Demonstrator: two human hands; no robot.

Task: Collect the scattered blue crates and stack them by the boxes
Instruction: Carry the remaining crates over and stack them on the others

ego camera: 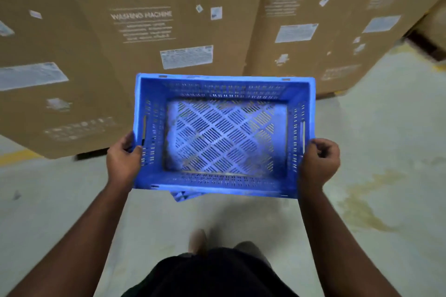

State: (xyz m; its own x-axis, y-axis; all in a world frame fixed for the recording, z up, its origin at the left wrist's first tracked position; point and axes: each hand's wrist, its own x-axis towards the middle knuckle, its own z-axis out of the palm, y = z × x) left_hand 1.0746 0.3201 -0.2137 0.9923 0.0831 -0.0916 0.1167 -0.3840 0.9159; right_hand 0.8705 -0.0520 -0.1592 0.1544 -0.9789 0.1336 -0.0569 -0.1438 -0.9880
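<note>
An empty blue crate with a slotted lattice floor hangs level in front of me, above the concrete floor. My left hand grips its left wall near the handle slot. My right hand grips its right wall. A corner of another blue crate peeks out below the near edge of the held one, mostly hidden. Just beyond the crate stand large brown cardboard washing machine boxes, another box beside it on the right.
The grey concrete floor carries a yellowish stain at the right and a yellow line at the far left. A dark gap and further cartons lie at the upper right. My feet show below the crate.
</note>
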